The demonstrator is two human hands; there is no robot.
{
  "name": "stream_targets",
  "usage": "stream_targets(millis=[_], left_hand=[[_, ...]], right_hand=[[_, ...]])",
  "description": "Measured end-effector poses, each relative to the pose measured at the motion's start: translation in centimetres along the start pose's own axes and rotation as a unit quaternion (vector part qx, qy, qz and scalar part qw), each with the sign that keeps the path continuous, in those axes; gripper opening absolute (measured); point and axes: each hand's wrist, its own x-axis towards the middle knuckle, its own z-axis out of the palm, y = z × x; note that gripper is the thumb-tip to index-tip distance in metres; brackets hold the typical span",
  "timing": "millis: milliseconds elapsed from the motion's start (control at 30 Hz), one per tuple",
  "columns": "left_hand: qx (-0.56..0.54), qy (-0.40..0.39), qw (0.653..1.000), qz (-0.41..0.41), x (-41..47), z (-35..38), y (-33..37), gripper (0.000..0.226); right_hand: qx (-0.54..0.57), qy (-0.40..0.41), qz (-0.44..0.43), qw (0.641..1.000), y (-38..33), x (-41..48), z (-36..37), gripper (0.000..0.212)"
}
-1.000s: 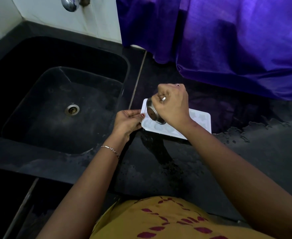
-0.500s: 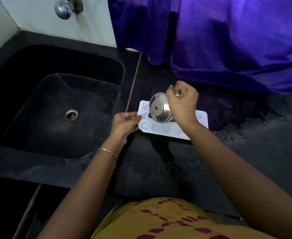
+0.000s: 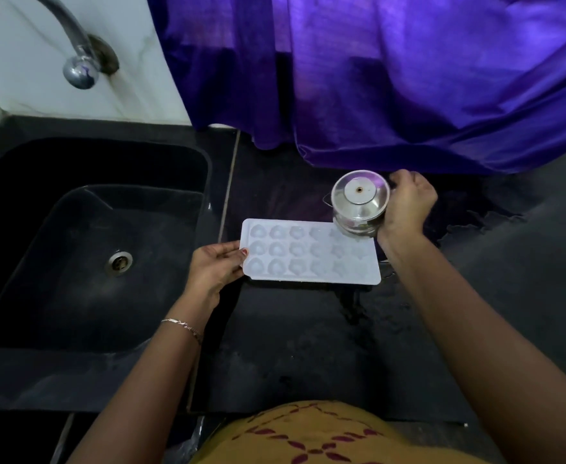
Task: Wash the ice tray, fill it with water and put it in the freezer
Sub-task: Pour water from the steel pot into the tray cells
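My left hand [image 3: 213, 269] pinches the white ice tray [image 3: 308, 254] by its short edge. My right hand [image 3: 405, 204] grips a tipped steel cup [image 3: 358, 205] over its opposite far corner.

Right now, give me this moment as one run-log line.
stage: filling | ice tray: on counter | left grip: holds tray's left end | right grip: holds steel cup tipped over tray's far-right corner
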Motion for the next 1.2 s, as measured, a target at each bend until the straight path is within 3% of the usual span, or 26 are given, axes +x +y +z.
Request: stream_targets(millis=[167, 400, 867, 1200], left_hand=[[0.005, -0.003, 1.0, -0.005, 0.3, -0.2, 0.0, 0.014], [0.006, -0.002, 1.0, -0.01, 0.6, -0.1, 0.0, 0.016], [0.01, 0.015, 1.0, -0.006, 0.3, 0.4, 0.2, 0.017], [0.013, 0.016, 1.0, -0.005, 0.4, 0.3, -0.1, 0.027]], right_hand=[[0.076, 0.091, 0.084, 0.989, 0.1, 3.7, -2.4, 0.016], [0.099, 0.164, 0.136, 0.972, 1.1, 6.8, -3.8, 0.025], [0.1, 0.178, 0.177, 0.963, 3.8, 8.3, -5.3, 0.024], [0.048, 0.123, 0.166, 0.977, 4.2, 8.5, -6.3, 0.023]])
